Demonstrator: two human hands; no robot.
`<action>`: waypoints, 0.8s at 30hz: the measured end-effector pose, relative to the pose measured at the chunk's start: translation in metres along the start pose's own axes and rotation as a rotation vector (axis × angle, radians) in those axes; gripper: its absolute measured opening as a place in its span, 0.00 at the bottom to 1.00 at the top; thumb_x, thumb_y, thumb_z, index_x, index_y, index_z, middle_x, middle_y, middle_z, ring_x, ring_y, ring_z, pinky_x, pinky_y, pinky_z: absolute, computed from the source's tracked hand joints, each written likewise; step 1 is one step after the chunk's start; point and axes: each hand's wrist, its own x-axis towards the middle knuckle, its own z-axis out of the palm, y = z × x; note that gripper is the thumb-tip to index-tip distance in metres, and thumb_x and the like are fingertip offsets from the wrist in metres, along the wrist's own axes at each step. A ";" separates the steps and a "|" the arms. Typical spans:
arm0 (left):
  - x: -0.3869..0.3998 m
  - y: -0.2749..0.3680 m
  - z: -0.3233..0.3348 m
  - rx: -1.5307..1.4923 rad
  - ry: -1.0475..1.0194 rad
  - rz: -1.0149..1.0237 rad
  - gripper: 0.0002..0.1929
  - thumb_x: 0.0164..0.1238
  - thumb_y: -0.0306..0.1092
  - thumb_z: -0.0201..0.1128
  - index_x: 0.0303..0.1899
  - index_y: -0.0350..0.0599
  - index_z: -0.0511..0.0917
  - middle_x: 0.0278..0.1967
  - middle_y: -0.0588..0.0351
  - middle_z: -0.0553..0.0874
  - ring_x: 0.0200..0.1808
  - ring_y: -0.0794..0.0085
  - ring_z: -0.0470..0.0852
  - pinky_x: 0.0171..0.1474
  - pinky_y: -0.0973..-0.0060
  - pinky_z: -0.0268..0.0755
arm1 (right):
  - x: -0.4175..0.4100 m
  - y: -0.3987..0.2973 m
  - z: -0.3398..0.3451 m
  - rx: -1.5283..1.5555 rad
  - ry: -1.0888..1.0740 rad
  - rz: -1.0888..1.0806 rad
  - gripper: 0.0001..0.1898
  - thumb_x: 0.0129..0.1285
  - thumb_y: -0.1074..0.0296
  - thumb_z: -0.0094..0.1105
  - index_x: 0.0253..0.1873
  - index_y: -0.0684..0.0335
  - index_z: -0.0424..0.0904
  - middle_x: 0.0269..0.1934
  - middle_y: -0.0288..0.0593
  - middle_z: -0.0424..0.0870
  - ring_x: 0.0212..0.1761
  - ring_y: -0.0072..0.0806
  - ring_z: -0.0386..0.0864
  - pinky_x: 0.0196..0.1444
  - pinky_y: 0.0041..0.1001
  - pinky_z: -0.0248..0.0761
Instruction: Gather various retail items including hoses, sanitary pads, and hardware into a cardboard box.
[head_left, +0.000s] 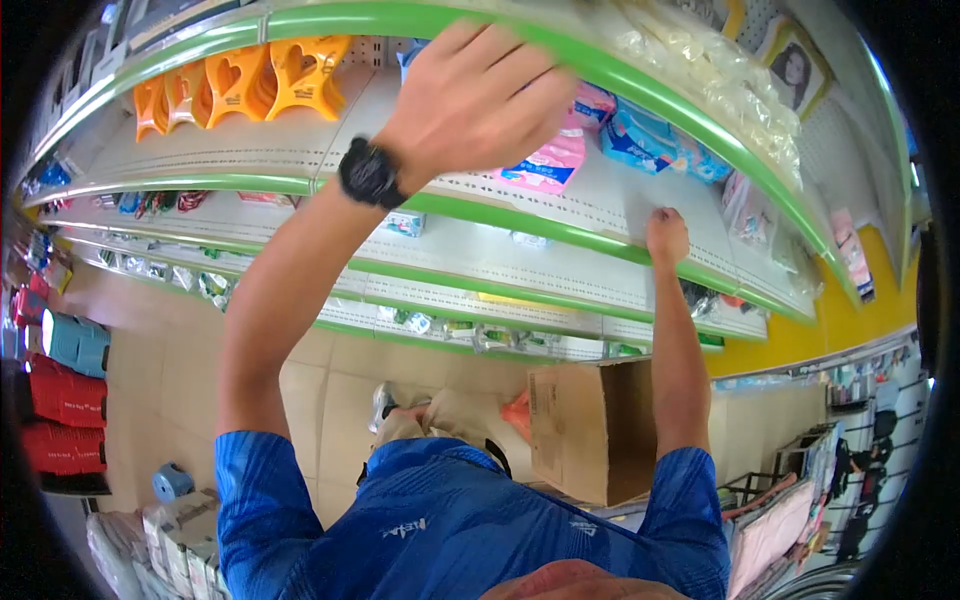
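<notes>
My left hand (487, 97), with a black watch (369, 172) on its wrist, is raised in front of the upper shelf's green edge strip (337, 21). Its back faces me and its fingertips are blurred, so whether they hold or touch anything cannot be seen. Beyond it lie pink soft packs (551, 161) and blue soft packs (641, 139). Lower and to the right, my right hand (667, 236) is curled at the front of the white shelf (600, 191), with nothing visible in it.
Orange plastic stools (307, 75) with heart cut-outs stand left on that shelf. Clear-wrapped goods (697, 75) lie above. An upright cardboard box (566, 427) stands on the floor by my legs. Red containers (67, 401) and a small blue stool (172, 481) are at left.
</notes>
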 end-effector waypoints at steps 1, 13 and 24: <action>0.025 -0.007 0.006 0.017 0.040 0.057 0.08 0.55 0.30 0.72 0.38 0.52 0.86 0.35 0.61 0.87 0.36 0.66 0.84 0.39 0.68 0.75 | 0.000 -0.001 0.000 0.004 0.003 0.003 0.17 0.66 0.51 0.53 0.50 0.48 0.89 0.46 0.50 0.90 0.49 0.54 0.87 0.52 0.48 0.79; 0.076 -0.034 0.055 0.061 -0.176 0.077 0.05 0.59 0.34 0.61 0.29 0.47 0.75 0.28 0.56 0.76 0.36 0.62 0.75 0.42 0.65 0.66 | -0.001 0.002 0.006 0.000 0.095 -0.023 0.13 0.66 0.56 0.54 0.44 0.50 0.89 0.40 0.52 0.90 0.43 0.55 0.88 0.48 0.51 0.80; 0.064 -0.035 0.062 0.067 -0.123 0.029 0.04 0.58 0.33 0.60 0.28 0.47 0.76 0.27 0.56 0.78 0.36 0.62 0.77 0.42 0.66 0.68 | 0.001 0.005 0.009 0.028 0.109 -0.021 0.13 0.63 0.54 0.57 0.45 0.47 0.89 0.41 0.51 0.91 0.44 0.53 0.88 0.48 0.49 0.80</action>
